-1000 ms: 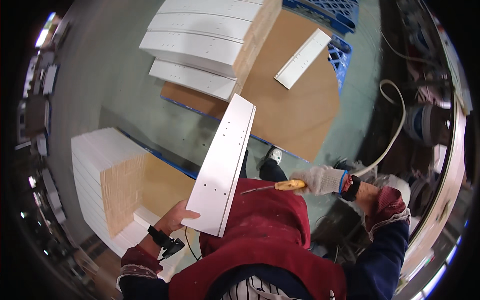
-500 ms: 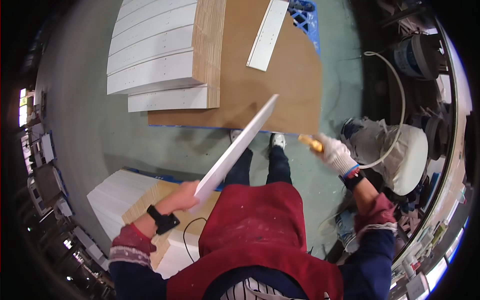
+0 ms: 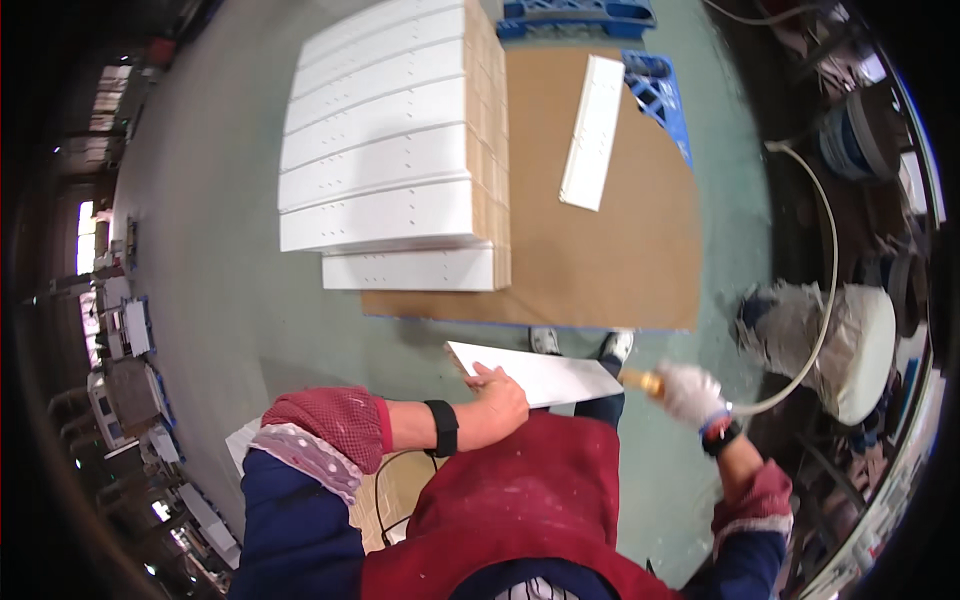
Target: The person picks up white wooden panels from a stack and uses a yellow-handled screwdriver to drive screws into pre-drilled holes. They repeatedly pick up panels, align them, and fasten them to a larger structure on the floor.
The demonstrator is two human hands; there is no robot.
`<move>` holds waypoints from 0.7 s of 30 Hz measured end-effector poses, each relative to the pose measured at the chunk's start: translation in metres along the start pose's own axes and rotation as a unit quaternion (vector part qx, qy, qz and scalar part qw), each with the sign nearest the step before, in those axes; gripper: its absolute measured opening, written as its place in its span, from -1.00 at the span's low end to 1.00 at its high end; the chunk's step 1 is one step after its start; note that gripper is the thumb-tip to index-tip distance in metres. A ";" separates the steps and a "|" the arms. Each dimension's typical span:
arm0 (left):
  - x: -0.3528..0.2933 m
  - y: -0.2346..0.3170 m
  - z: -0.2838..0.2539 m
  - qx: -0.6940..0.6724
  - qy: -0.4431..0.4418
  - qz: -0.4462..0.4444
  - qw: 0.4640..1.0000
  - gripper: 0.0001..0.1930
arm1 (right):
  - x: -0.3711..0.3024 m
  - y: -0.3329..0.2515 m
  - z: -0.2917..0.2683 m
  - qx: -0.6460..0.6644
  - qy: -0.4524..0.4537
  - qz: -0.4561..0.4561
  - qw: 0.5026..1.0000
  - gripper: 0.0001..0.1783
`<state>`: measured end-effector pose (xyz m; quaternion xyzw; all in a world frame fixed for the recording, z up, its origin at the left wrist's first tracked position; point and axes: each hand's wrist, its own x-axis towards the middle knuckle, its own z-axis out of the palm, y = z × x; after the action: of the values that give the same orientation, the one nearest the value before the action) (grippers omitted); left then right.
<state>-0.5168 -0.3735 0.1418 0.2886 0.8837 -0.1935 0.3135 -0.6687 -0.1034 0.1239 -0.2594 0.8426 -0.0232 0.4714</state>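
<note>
My bare left hand [image 3: 497, 402] grips a white board [image 3: 560, 378] near its left end, its fingers bent over the edge. The board lies roughly crosswise in front of my red apron, its broad white face showing. In a white work glove, my right hand [image 3: 692, 394] is closed around a yellow air blow gun [image 3: 643, 382], somewhat blurred. The gun's tip is close to the board's right end; whether they touch I cannot tell. A pale hose [image 3: 825, 330] runs from the right hand.
Ahead, a large stack of white drilled boards [image 3: 390, 140] stands on a brown sheet [image 3: 620, 270]. One loose white board [image 3: 592, 135] lies on that sheet. Blue pallets [image 3: 575, 18] show beyond. To the right are a plastic-wrapped round object [image 3: 860, 350] and a bucket [image 3: 860, 135].
The white board has swung from pointing away to lying crosswise before me. My left hand has moved right and forward; the blow gun is now close to the board's end.
</note>
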 end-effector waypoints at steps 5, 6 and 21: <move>0.001 -0.038 -0.008 -0.102 -0.116 0.082 0.985 -0.79 | 0.015 -0.007 0.019 0.019 0.028 0.039 0.999 -0.70; 0.004 -0.051 -0.003 -0.180 -0.064 0.078 0.979 -0.82 | 0.016 0.016 0.026 -0.013 0.029 0.064 0.997 -0.71; -0.242 -0.144 0.060 -0.805 -0.066 -0.240 0.538 -0.63 | 0.002 0.099 0.074 0.195 -0.079 0.116 0.971 -0.58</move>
<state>-0.4270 -0.6082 0.2828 -0.3219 0.6796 0.5134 0.4134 -0.6513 -0.0037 0.0530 -0.0643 0.8065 -0.1116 0.5770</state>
